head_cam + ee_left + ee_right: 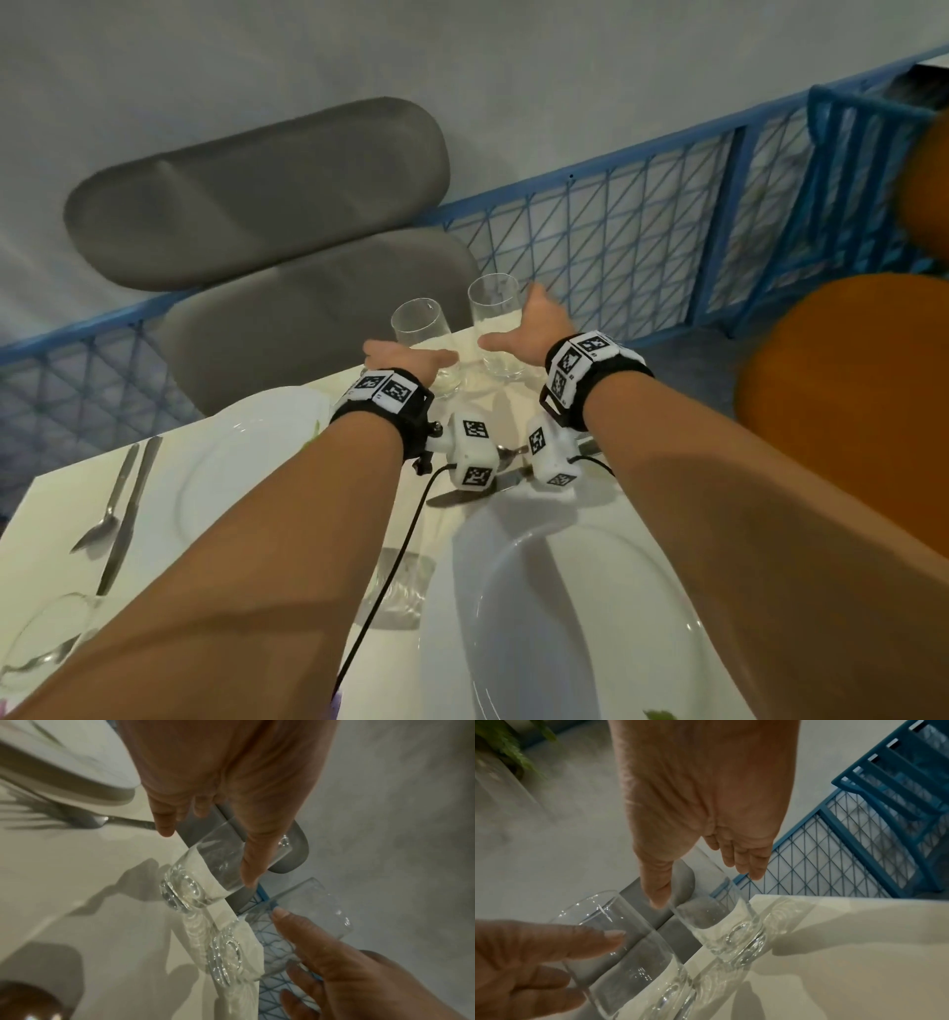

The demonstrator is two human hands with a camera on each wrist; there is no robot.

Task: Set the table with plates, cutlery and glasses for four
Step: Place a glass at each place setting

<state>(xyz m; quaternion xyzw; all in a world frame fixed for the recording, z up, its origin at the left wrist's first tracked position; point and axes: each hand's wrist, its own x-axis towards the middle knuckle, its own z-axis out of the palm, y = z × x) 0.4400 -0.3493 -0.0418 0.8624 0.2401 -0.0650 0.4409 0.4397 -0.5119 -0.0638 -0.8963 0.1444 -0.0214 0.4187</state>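
Observation:
Two clear glasses stand side by side at the far corner of the white table. My left hand wraps the left glass, thumb across its front and fingers behind; the left wrist view shows the thumb lying along this glass. My right hand straddles the right glass with thumb and straight fingers spread to either side. In the right wrist view a small gap shows between those fingers and the glass. Both glasses rest on the table.
Two white plates lie nearer me, one at the left and one close by. A fork and knife flank the left plate. Two more glasses stand near. Grey chairs, an orange chair and a blue mesh fence border the table.

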